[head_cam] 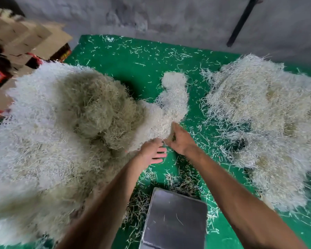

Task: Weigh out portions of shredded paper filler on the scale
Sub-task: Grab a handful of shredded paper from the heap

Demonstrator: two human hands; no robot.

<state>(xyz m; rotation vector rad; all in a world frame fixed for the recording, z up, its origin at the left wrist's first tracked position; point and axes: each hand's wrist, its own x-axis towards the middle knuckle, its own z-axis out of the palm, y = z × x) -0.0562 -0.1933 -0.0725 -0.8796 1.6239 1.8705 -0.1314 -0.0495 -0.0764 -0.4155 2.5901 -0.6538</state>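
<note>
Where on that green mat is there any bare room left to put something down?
The clearest patch of green mat lies at the far side, between the left heap and the right heap, with only stray shreds. A narrower strip runs between the hands and the right heap. The scale pan is nearly bare. Both heaps crowd the sides.

We saw soft, even daylight, brightest on the paper heap (43, 133) at left, which washed out to white. A dark shadow lay behind it on the green mat (133, 56). Edges bowed and smeared; the metal scale (174, 220) showed dull glare.
</note>
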